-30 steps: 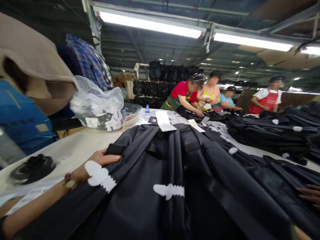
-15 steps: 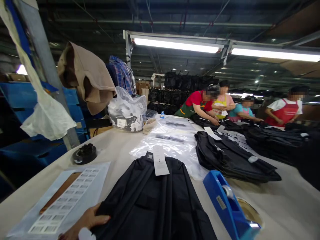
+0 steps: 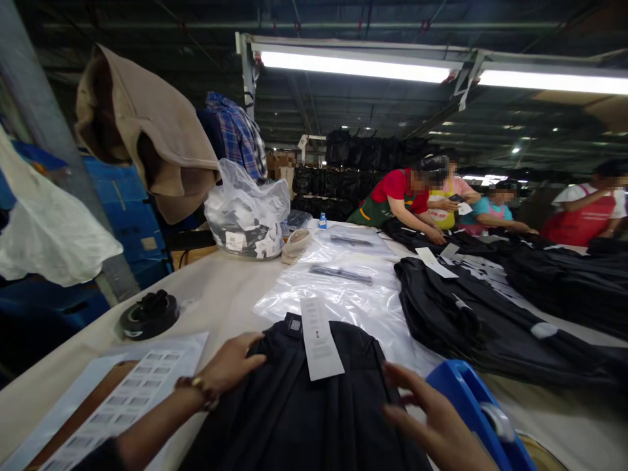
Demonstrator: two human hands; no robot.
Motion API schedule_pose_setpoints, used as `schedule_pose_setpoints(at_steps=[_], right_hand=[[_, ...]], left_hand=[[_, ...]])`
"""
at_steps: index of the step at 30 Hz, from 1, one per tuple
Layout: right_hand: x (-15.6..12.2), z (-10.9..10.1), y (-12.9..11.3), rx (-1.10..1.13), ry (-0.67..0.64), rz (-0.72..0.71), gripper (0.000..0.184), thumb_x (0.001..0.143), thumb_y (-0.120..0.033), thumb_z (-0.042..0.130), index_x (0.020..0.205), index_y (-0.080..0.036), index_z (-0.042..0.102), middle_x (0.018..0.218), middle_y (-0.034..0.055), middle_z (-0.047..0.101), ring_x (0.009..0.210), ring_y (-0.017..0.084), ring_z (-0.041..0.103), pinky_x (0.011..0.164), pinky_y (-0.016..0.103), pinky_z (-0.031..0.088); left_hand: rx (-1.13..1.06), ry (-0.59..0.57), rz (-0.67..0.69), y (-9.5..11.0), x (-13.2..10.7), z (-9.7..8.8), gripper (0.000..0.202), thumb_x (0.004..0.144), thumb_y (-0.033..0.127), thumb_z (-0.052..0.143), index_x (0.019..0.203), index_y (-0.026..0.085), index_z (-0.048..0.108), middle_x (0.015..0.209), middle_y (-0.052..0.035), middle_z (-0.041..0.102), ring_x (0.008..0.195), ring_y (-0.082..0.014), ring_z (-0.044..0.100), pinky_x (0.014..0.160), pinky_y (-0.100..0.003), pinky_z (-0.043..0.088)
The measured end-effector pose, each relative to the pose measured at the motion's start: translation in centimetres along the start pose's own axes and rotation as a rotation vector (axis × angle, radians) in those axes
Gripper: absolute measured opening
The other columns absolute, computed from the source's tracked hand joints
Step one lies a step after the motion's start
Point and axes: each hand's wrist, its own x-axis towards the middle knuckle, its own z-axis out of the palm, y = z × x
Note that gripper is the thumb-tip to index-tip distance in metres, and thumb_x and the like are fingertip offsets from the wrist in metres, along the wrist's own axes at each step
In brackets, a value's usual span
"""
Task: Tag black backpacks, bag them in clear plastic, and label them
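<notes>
Newly in view, my open right hand point(image 3: 434, 422) crowds the tape dispenser point(image 3: 466, 399) at the bench's point(image 3: 216, 294) near edge, left hand point(image 3: 230, 366) flat on the black bag point(image 3: 304, 418).

What is lying around you on the desk point(image 3: 220, 288)

The folded garment point(image 3: 304, 412) is lying before you with a tag point(image 3: 320, 340) on it. Your left grip point(image 3: 230, 363) is resting on its left edge and your right grip point(image 3: 432, 418) is sitting at its right. The label sheet point(image 3: 122, 399) is lying left, the tape dispenser point(image 3: 471, 412) right, and the plastic bags point(image 3: 343, 297) behind.
</notes>
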Motion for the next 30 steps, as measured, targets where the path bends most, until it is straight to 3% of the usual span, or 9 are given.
schedule_pose_setpoints(at_steps=[4,6,8,12,14,17,19,25,30], right_hand=[[13.0,6.6,0.7,0.052,-0.014,0.009,0.059,0.064,-0.024,0.057,0.122,-0.015,0.047,0.118,0.0151,0.058,0.105,0.027,0.056,0.088,0.045,0.045],[17.1,9.1,1.4,0.062,-0.019,0.014,0.063,0.064,-0.020,0.057,0.125,-0.013,0.043,0.112,0.0153,0.061,0.102,0.027,0.058,0.087,0.046,0.045],[18.9,10.4,1.8,0.083,-0.057,-0.019,0.061,0.064,-0.016,0.056,0.124,-0.014,0.043,0.098,0.0104,0.066,0.090,0.024,0.062,0.079,0.043,0.049],[16.6,9.5,1.9,0.077,-0.157,-0.184,0.029,0.068,-0.013,0.051,0.093,-0.020,0.063,0.085,0.0034,0.065,0.079,0.020,0.061,0.074,0.036,0.049],[14.1,8.3,2.1,-0.014,-0.218,-0.314,0.023,0.070,-0.009,0.052,0.082,-0.022,0.067,0.088,0.0037,0.065,0.089,0.022,0.058,0.084,0.040,0.044],[10.8,7.4,3.4,-0.348,-0.286,-0.581,0.036,0.078,-0.006,0.049,0.104,-0.026,0.063,0.104,0.0063,0.065,0.103,0.026,0.054,0.090,0.045,0.041],[9.7,7.5,4.6,-0.552,-0.247,-0.696,0.042,0.081,-0.006,0.047,0.117,-0.027,0.054,0.114,0.0093,0.061,0.108,0.027,0.052,0.090,0.046,0.044],[9.9,8.8,5.7,-0.499,-0.162,-0.658,0.042,0.081,-0.004,0.044,0.116,-0.025,0.056,0.112,0.0113,0.056,0.104,0.023,0.056,0.084,0.033,0.051],[9.8,8.8,4.9,-0.389,-0.169,-0.620,0.044,0.078,-0.003,0.044,0.114,-0.027,0.057,0.109,0.0091,0.056,0.103,0.023,0.055,0.084,0.033,0.051]], left_hand=[[-0.077,0.132,-0.032,2.7,8.5,4.8,0.077,0.060,0.024,0.060,0.128,-0.002,0.037,0.136,-0.0237,0.038,0.128,-0.0311,0.033,0.106,-0.039,0.025],[-0.089,0.152,-0.040,3.0,11.1,6.3,0.080,0.063,0.022,0.059,0.130,-0.007,0.029,0.130,-0.0280,0.043,0.123,-0.0328,0.039,0.102,-0.041,0.030],[-0.112,0.158,-0.021,3.0,12.4,7.0,0.077,0.062,0.017,0.058,0.130,-0.006,0.030,0.115,-0.0235,0.056,0.110,-0.0303,0.051,0.096,-0.040,0.038],[-0.164,0.112,0.115,2.6,11.7,6.9,0.058,0.060,0.007,0.053,0.119,0.012,0.051,0.101,-0.0080,0.064,0.094,-0.0197,0.058,0.088,-0.032,0.043],[-0.077,0.039,0.328,2.3,10.2,6.9,0.049,0.060,0.004,0.048,0.104,0.020,0.061,0.096,-0.0040,0.065,0.094,-0.0190,0.056,0.092,-0.035,0.039],[0.209,-0.084,0.722,1.6,7.8,7.3,0.038,0.064,0.003,0.044,0.089,0.022,0.065,0.085,-0.0040,0.066,0.096,-0.0224,0.053,0.095,-0.045,0.033],[0.279,-0.131,0.804,1.2,6.9,7.4,0.035,0.066,0.003,0.043,0.085,0.021,0.065,0.082,-0.0039,0.066,0.096,-0.0221,0.054,0.094,-0.045,0.034],[-0.024,0.008,0.400,2.5,8.5,6.4,0.050,0.067,0.002,0.043,0.112,0.019,0.056,0.111,-0.0068,0.055,0.102,-0.0193,0.053,0.090,-0.034,0.043],[-0.614,0.020,-0.179,4.3,9.9,6.1,0.034,0.051,0.004,0.061,0.084,0.013,0.062,0.076,-0.0005,0.055,0.072,-0.0177,0.058,0.072,-0.034,0.050]])
